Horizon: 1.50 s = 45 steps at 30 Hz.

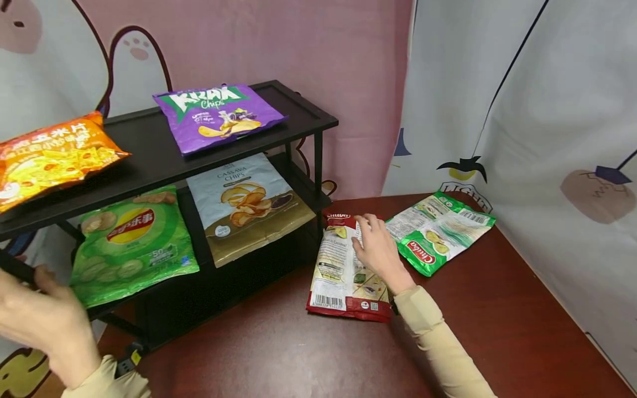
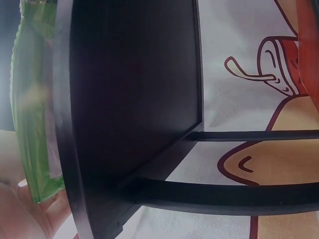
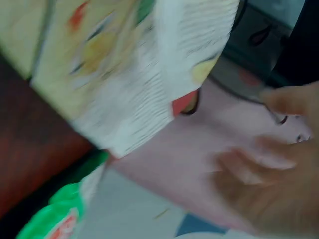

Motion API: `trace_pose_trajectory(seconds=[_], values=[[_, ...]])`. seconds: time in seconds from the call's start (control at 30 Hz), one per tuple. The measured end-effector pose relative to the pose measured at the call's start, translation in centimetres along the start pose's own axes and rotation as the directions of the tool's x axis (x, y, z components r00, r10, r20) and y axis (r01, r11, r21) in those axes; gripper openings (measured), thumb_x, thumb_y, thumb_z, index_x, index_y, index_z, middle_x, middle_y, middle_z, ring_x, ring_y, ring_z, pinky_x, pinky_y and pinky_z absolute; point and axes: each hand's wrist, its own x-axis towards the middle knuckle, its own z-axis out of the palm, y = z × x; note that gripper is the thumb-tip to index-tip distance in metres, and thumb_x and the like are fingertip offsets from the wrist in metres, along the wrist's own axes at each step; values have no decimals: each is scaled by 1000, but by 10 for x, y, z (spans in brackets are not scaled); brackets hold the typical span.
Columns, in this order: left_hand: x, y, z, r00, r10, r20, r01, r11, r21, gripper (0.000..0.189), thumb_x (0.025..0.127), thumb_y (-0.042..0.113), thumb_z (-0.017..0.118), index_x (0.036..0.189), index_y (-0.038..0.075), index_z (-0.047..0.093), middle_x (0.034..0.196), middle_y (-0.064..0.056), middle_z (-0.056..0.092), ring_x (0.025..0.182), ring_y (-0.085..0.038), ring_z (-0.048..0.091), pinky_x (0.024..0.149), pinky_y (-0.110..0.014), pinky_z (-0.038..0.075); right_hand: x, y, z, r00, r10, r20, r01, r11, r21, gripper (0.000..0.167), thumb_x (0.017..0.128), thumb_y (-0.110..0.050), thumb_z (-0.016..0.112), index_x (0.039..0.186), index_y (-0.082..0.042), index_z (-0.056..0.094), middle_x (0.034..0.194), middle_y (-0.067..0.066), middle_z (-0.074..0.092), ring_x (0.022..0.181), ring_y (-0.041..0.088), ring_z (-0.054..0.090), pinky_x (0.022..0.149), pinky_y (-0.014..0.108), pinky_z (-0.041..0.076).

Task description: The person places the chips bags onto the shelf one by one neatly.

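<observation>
On the table in the head view lies a red, white and cream Chuba chip bag (image 1: 334, 260), printed back up. My right hand (image 1: 377, 249) is over its upper right part, fingers loosely bent; the right wrist view shows this hand (image 3: 279, 174) blurred and apart from the bag (image 3: 124, 84). At the far left, my left hand (image 1: 47, 320) is beside the shelf's front corner, its fingers partly cut off by the frame. Close to it sits a green chip bag (image 1: 131, 246) on the middle shelf. The left wrist view has the fingers (image 2: 59, 211) right at that bag's lower end (image 2: 37, 164).
A black shelf rack (image 1: 144, 149) stands at left. Its top bears an orange chip bag (image 1: 57, 155) and a purple Krax bag (image 1: 219, 119); a blue-and-gold cassava chip bag (image 1: 249, 204) lies beside the green one. Another green Chuba bag (image 1: 440, 229) lies right on the brown table (image 1: 278, 342).
</observation>
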Motion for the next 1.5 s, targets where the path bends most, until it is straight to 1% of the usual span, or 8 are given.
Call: trace_pose_trajectory(seconds=[0.07, 0.17, 0.27, 0.43, 0.73, 0.93, 1.1, 1.5], values=[[0, 0, 1, 1000, 5, -7, -5, 1000, -4, 43, 97, 30, 44, 139, 22, 48, 137, -18, 50, 128, -40, 43, 107, -53, 28, -4, 13, 0, 965, 209, 156, -203, 978, -53, 58, 88, -29, 61, 133, 4, 44, 127, 26, 51, 107, 45, 56, 80, 54, 49], [-1, 2, -1, 1000, 7, -3, -7, 1000, -9, 44, 97, 33, 44, 138, 20, 49, 137, -20, 50, 128, -41, 42, 107, -53, 28, -9, 27, 1, 834, 402, 379, -381, 915, -133, 72, 89, -41, 57, 134, 12, 38, 126, 33, 51, 107, 48, 57, 82, 55, 48], [-1, 3, -1, 1000, 7, 5, -7, 1000, -11, 44, 97, 36, 43, 138, 19, 49, 137, -21, 50, 128, -41, 42, 108, -53, 27, -13, 38, 5, 718, 457, 525, -465, 876, -126, 78, 87, -44, 59, 131, 16, 37, 118, 34, 55, 96, 42, 62, 76, 48, 51], [-2, 1, 0, 1000, 10, -6, -10, 1000, -10, 46, 97, 37, 42, 141, 24, 45, 141, -15, 48, 131, -38, 40, 109, -52, 27, -17, 49, 15, 653, 448, 611, -556, 831, -15, 67, 84, -35, 66, 120, 17, 43, 96, 26, 59, 69, 25, 63, 55, 32, 51], [0, 2, 1, 1000, 0, 16, 0, 1000, -4, 44, 96, 32, 45, 139, 22, 47, 138, -20, 49, 129, -41, 41, 108, -52, 26, -21, 56, 22, 704, 380, 600, -587, 787, 191, 49, 87, -13, 63, 123, 13, 43, 108, 30, 58, 77, 25, 63, 59, 32, 53], [0, 2, 1, 1000, 0, 13, 0, 1000, -1, 42, 97, 34, 43, 135, 18, 51, 135, -18, 52, 129, -39, 42, 108, -52, 26, -22, 56, 20, 817, 339, 467, -460, 871, 171, 35, 84, -9, 59, 113, 7, 48, 91, 22, 58, 76, 27, 53, 63, 33, 42], [-1, 0, 1, 1000, 30, -8, -30, 1000, 10, 45, 98, 38, 40, 137, 18, 49, 136, -17, 51, 129, -38, 42, 108, -52, 27, -25, 58, 19, 881, 309, 359, -421, 857, 296, 35, 83, -4, 57, 116, 8, 52, 81, 15, 51, 73, 25, 46, 65, 33, 37], [-3, 3, 1, 1000, 7, -13, -7, 1000, 10, 46, 98, 38, 40, 141, 23, 45, 141, -15, 48, 130, -36, 41, 108, -52, 27, -19, 52, -6, 926, 343, 159, -376, 795, 476, 37, 88, -2, 51, 124, 5, 58, 113, 28, 62, 97, 34, 61, 85, 40, 45]])
